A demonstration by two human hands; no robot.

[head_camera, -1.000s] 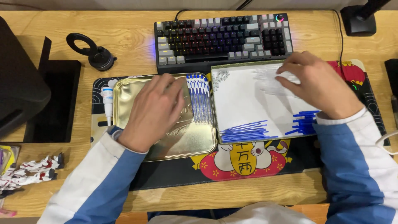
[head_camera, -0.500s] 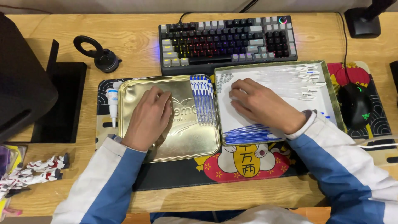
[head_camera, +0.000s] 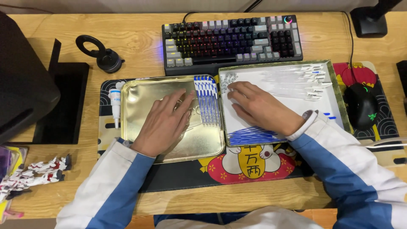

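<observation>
**Both hands flat in two open tin halves on a wooden worktop**

Small white tube with a blue label band [head_camera: 115, 101], lying upright along the left outer edge of the gold tin, on the mat. Black desk mat with a red, white and yellow cartoon cat print [head_camera: 250, 163] under both tins; print sits below the right tin, front centre. Crumpled red-white-black wrapper or figure parts [head_camera: 32, 174] at far left front edge of the light wooden worktop [head_camera: 127, 38]; cannot tell which.

Containers:
- Shallow gold metal tin tray [head_camera: 140, 97], left, rounded corners, shiny embossed floor. Holds a row of blue-and-white thin sticks [head_camera: 206, 99] lined up along its right wall. Rest of floor bare metal.
- Rectangular tin with green-gold rim and white lining [head_camera: 335, 91], right, just beside the gold tray, edges touching or nearly so. Holds clear plastic pen-like pieces [head_camera: 296, 82] stacked in the upper right, a fan of blue sticks [head_camera: 250, 136] along the lower edge, and a small heap of tiny silver parts [head_camera: 228, 79] in the upper left corner.

Hands:
- Left hand [head_camera: 163, 125] released, palm down, fingers spread on the gold tray floor, fingertips just beside the blue-and-white stick row. Grasping nothing.
- Right hand [head_camera: 258, 106] palm down on the white lining, fingers pointing left toward the silver parts; whether the fingertips pinch anything, cannot tell.

Behind: dark backlit mechanical keyboard [head_camera: 231, 40], black mouse [head_camera: 361, 106] at right.
</observation>
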